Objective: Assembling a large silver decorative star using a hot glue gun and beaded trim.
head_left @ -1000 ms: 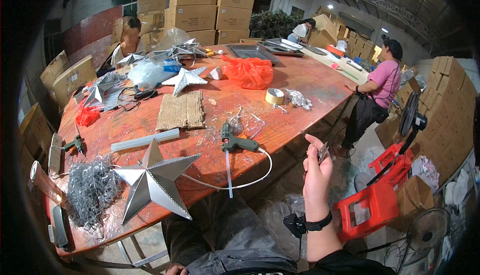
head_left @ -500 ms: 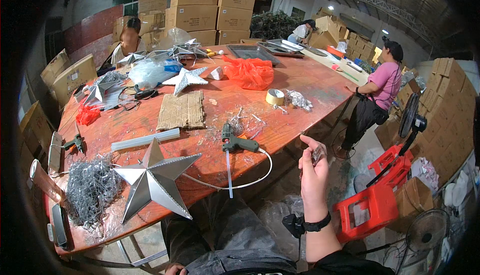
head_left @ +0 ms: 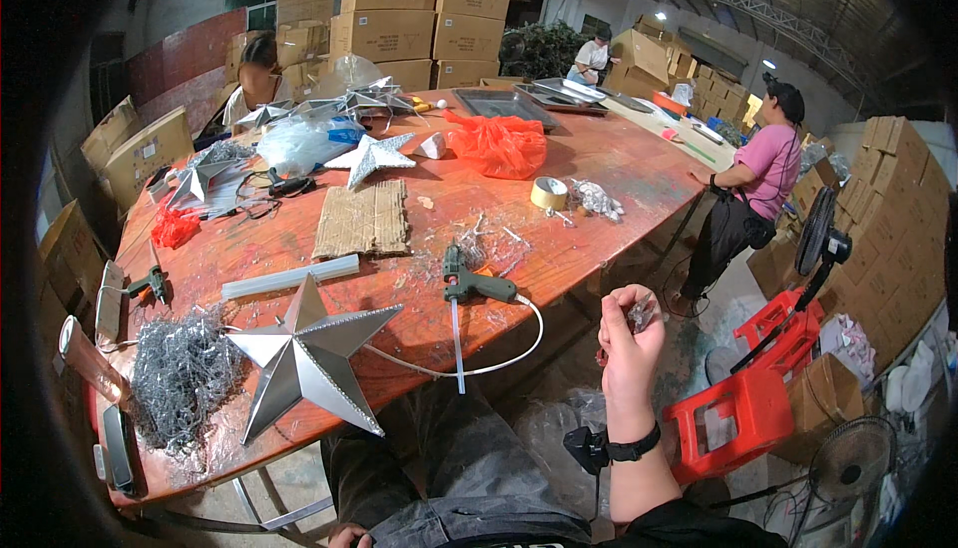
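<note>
A right hand (head_left: 631, 353) holds a small shiny scrap (head_left: 643, 316) beside the red table (head_left: 619, 154).
Its fingers curl closed around the scrap, off the table's near edge; the left hand (head_left: 349, 536) sits at the lap, its grip impossible to tell.

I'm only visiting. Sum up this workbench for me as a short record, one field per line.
Right hand: raised, holding a small shiny scrap, material unclear
Left hand: at the picture's lower edge, mostly out of view
Near table edge: silver star, tinsel heap, green glue gun
Farther back: cardboard piece, tape roll, red plastic bag
Co-workers in view: three
</note>
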{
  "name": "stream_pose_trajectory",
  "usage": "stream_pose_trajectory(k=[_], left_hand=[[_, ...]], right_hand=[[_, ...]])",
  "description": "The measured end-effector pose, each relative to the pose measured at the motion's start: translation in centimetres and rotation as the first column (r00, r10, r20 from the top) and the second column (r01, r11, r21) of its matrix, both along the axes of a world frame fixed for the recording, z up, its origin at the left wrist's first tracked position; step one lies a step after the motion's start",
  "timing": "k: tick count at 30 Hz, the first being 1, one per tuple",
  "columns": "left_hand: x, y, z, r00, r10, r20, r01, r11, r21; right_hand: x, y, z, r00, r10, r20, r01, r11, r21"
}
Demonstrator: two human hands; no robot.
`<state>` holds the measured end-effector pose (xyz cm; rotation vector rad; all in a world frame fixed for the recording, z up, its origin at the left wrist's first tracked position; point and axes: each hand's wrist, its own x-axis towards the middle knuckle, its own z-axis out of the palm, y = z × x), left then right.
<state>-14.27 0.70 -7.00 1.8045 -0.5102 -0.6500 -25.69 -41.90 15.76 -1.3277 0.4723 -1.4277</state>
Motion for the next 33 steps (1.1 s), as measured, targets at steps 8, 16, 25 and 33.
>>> stream_pose_trajectory(k=[8, 16, 25, 33], left_hand=[[-0.2, 0.2, -0.5, 1.000, 0.011, -0.016, -0.011, 1.000, -0.028], [-0.1, 0.3, -0.6, 1.000, 0.011, -0.009, -0.011, 1.000, -0.021], [0.0, 0.3, -1.0, 1.000, 0.016, 0.019, -0.015, 1.000, -0.019], [-0.2, 0.1, -0.9, 0.999, 0.027, 0.023, -0.027, 0.999, -0.040]], right_hand=[[-0.3, -0.1, -0.4, 0.999, 0.009, -0.037, -0.011, 0.999, -0.040], [-0.3, -0.2, -0.5, 0.998, 0.059, -0.007, -0.059, 0.998, -0.026], [-0.4, -0.2, -1.1, 0.995, 0.048, -0.089, -0.058, 0.992, -0.112], [-0.5, 0.2, -0.9, 0.994, 0.108, 0.001, -0.107, 0.982, -0.159]])
